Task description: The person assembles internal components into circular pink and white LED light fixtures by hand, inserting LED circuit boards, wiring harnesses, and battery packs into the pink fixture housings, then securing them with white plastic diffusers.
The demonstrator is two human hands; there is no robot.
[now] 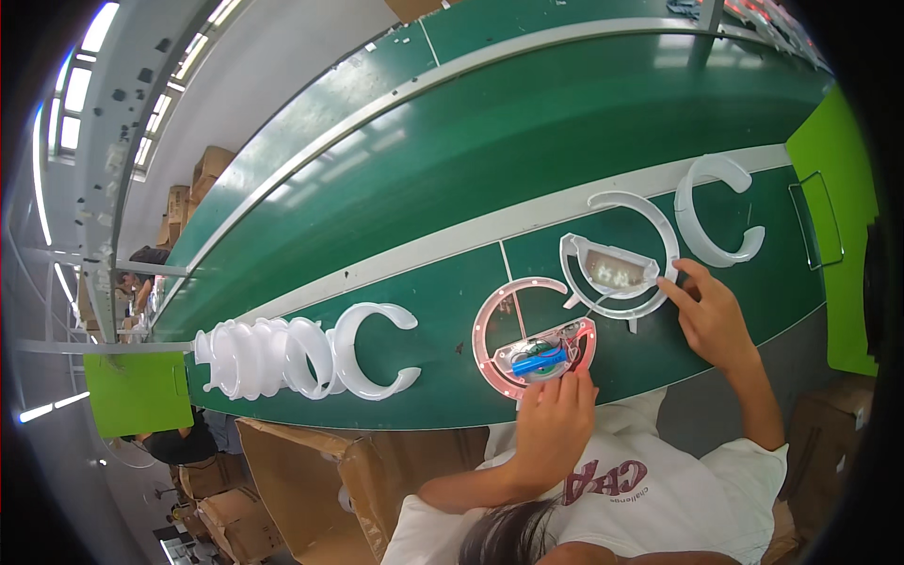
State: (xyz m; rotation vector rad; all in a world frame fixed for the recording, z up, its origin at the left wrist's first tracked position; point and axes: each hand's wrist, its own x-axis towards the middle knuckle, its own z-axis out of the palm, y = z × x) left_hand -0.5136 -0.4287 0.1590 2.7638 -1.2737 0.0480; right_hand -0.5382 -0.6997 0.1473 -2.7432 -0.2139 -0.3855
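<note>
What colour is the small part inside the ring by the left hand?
Blue part, clearest in the head view.

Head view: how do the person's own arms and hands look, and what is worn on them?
The left hand and right hand are bare, with no gloves, and no ring or watch is visible. Both forearms are uncovered. The white T-shirt has short sleeves and a dark red print.

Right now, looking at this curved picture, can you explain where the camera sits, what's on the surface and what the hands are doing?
There is no machine here: a person works with bare hands, and a wide-angle camera on their head looks down, bending straight edges. The left hand rests its fingertips on a red-glowing ring with a blue part inside. The right hand touches a white ring with a half-moon insert. More white C-shaped pieces lie on the green bench.
</note>
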